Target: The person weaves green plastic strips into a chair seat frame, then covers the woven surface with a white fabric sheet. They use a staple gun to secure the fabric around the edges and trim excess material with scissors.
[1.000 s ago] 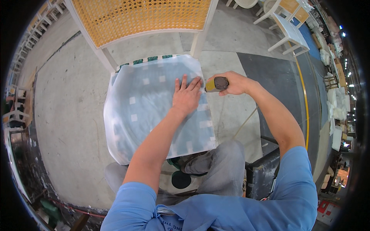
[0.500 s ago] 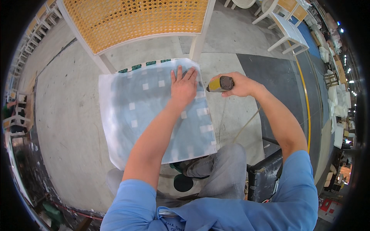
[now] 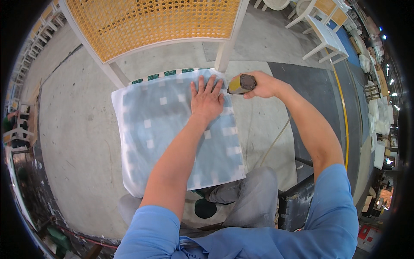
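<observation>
Tool has moved in to the right edge of the cloth; half a second ago its nose stood slightly clear of it. Left thumb now sticks out to the side, was tucked out of sight before.

Cloth: thin, white, see-through, lying over the chair seat, in front of the cane back. Blue-grey shows through most of it, with pale squares scattered across and more along the right side. Left margin plain white, hangs loose past the seat side with soft folds. Front edge hangs just above the person's grey trousers. Green tabs in a row poke out along the rear edge, uncovered.

Left hand: palm down on the cloth near its rear right corner, fingers apart and straight, gripping nothing.

Right hand: fingers clamped round the tool, just off the right side of the seat. Tool is yellow with a dark grey end cap, nose toward the cloth edge. Can't tell if the nose actually touches. Thin tan line runs down below the right forearm.

Chair stands on grey concrete floor.
</observation>
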The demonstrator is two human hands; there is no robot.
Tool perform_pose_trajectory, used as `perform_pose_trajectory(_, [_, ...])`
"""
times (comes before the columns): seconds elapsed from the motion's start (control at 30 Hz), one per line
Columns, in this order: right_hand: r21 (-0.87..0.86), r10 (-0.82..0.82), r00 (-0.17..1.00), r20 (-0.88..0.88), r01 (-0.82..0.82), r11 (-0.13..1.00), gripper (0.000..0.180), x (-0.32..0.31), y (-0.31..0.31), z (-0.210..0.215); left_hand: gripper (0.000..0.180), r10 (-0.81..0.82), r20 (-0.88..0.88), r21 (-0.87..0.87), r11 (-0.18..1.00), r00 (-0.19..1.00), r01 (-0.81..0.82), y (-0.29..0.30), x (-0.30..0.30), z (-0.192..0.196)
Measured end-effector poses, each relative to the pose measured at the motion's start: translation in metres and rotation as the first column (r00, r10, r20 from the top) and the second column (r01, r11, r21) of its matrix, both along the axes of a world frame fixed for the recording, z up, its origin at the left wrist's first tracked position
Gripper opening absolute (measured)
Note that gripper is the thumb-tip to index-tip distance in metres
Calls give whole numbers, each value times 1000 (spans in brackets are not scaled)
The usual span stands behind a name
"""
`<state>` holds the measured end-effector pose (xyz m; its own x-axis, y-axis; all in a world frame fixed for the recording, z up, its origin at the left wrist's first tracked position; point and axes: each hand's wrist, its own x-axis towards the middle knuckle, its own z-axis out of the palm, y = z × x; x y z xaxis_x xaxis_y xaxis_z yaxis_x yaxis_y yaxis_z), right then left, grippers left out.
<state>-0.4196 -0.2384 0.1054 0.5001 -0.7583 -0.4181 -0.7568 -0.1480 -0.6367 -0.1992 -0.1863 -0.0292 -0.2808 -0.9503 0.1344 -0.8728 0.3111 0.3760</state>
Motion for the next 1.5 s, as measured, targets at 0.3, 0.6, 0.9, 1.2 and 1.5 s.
perform_pose_trajectory(0.3, [27,37,999,-17,-36,999,51,7,-15,-10,57,12,-57,-26,1000,998,-13,0,2,-1])
perform_pose_trajectory(0.6, [37,-86,993,77,83,996,65,-22,16,18,51,75,-85,-58,995,994,-81,-20,8,3])
perform_pose_trajectory(0.9, [50,-87,988,126,81,995,69,-27,19,17,39,58,-207,-211,972,977,-103,-36,4,-10])
perform_pose_trajectory(1.2, [22,-80,992,99,78,997,68,-18,23,15,31,187,-188,-138,967,964,-215,-73,5,-3])
perform_pose_trajectory(1.5, [45,-107,991,75,104,994,68,-28,38,21,21,115,-438,-78,983,892,-165,-88,0,16])
